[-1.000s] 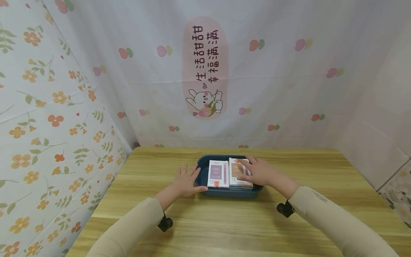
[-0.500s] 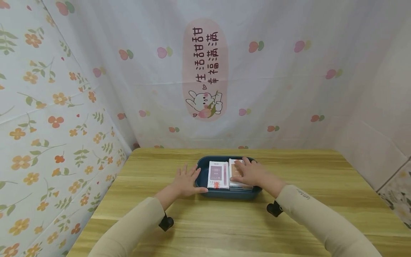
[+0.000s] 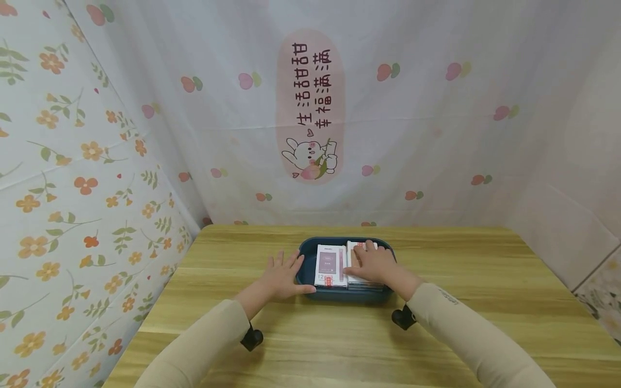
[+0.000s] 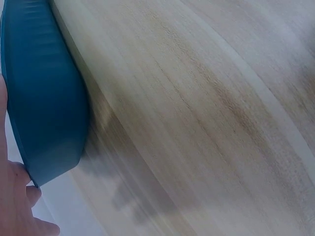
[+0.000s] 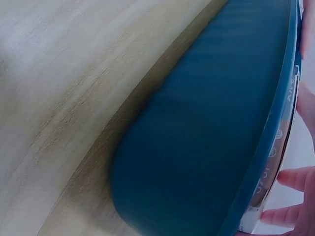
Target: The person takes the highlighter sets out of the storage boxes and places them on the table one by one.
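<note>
A dark blue oblong plastic bin (image 3: 310, 295) sits on the table, holding two stacks of small white boxes side by side. The left box (image 3: 328, 265) has a purple panel and a red sticker. On the right, the box (image 3: 363, 279) with an orange-brown panel is largely covered by my right hand (image 3: 375, 264), whose spread fingers and thumb rest on its top. In the right wrist view its fingertips (image 5: 293, 179) touch that box. My left hand (image 3: 281, 277) touches the bin's left end with straight, spread fingers, its thumb along the near rim.
The wooden table (image 3: 330, 345) extends around the bin on all sides. A white printed curtain (image 3: 427, 134) hangs behind it, and a floral one (image 3: 73, 215) stands at the left. Black camera mounts (image 3: 252, 338) hang below both wrists.
My right hand has moved left and farther over the right stack, its thumb now near the gap between stacks. The left hand and the bin have stayed in place.
</note>
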`<state>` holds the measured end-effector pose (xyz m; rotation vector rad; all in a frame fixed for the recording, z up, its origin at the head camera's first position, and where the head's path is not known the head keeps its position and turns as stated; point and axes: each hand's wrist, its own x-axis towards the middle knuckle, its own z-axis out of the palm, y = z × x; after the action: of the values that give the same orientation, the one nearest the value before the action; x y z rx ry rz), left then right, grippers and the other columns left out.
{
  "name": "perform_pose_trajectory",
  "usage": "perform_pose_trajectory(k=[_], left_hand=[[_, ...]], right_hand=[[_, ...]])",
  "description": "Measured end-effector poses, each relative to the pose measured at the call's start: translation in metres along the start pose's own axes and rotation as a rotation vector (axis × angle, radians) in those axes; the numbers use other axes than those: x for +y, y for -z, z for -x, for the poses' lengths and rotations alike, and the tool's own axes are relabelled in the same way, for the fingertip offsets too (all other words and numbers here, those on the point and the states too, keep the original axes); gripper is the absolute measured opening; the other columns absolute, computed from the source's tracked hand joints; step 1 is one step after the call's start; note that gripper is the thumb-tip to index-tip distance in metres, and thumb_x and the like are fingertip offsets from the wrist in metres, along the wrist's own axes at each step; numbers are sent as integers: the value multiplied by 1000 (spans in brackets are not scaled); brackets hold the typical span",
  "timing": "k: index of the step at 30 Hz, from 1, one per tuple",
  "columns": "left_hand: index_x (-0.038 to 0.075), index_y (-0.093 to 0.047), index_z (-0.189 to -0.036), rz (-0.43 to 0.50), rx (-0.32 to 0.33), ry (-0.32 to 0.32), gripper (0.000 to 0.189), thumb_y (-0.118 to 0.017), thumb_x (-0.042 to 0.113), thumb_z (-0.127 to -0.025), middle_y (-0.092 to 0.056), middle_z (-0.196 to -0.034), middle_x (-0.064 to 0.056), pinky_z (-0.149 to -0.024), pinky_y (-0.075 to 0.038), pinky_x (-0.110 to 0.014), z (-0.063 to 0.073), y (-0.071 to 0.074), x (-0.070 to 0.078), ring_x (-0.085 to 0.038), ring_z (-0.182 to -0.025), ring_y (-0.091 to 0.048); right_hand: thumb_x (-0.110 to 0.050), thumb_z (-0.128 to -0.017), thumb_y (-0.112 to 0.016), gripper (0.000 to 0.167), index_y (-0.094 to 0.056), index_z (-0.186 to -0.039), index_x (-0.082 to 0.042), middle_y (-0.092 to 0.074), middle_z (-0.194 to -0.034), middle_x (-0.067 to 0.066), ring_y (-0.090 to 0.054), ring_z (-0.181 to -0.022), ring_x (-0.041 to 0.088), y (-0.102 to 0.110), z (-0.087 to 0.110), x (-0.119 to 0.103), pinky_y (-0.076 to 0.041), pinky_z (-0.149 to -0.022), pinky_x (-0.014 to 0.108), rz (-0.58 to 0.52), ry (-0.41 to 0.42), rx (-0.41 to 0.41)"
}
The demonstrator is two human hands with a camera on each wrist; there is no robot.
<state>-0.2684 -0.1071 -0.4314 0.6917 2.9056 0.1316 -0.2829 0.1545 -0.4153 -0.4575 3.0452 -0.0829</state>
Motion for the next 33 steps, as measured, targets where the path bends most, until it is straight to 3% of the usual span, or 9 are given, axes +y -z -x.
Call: perform_pose_trajectory(k=[6,11,15,22,26,29,33], left_hand=[[12,-21,-147,0,9,-5,96,-36,77,-77,-15,-153,-8,-104,-9,-63,0,0,0,-48,-135,-11],[11,-21,-147,13,-9,0,96,-37,76,-78,-15,-153,-9,-105,-9,-63,0,0,1,-48,-135,-10],[11,-20,-147,29,-18,10,96,-38,76,-78,-13,-153,-9,-105,-9,-62,1,1,2,-47,-135,-9],[13,-18,-147,31,-25,23,97,-37,77,-77,-11,-154,-6,-106,-9,-61,0,1,1,-46,-136,-8],[13,-18,-147,29,-31,20,98,-36,78,-76,-11,-154,-6,-106,-9,-61,-1,1,1,-46,-136,-8],[13,-18,-147,31,-29,16,97,-37,77,-77,-11,-154,-7,-105,-9,-62,-1,0,1,-47,-136,-9],[12,-19,-147,34,-27,13,97,-38,76,-77,-12,-154,-8,-105,-10,-62,-2,0,0,-47,-135,-10]], right_hand=[[-66,-79,-50,79,-44,-135,-12,-44,-127,23,-53,-96,39,2,-3,-4,-44,-82,54,-20,-33,-43],[-53,-82,-55,72,-39,-137,-9,-30,-139,29,-42,-113,50,7,-2,-8,-36,-91,60,-140,-75,-108],[-45,-82,-56,69,-38,-138,-9,-23,-143,30,-33,-119,55,8,0,-10,-33,-93,62,-202,-115,-109],[-43,-81,-59,66,-42,-133,-6,-30,-139,30,-40,-112,51,7,-2,-17,-37,-91,59,-184,-147,-67],[-43,-81,-61,64,-45,-129,-3,-36,-133,29,-50,-95,42,8,-3,-18,-43,-83,52,-154,-133,-63],[-44,-81,-61,68,-42,-133,-4,-33,-135,29,-52,-88,37,9,-4,-16,-45,-79,49,-163,-141,-89],[-46,-83,-59,77,-31,-142,-6,-21,-144,29,-51,-104,42,9,-7,-13,-43,-83,50,-199,-150,-150]])
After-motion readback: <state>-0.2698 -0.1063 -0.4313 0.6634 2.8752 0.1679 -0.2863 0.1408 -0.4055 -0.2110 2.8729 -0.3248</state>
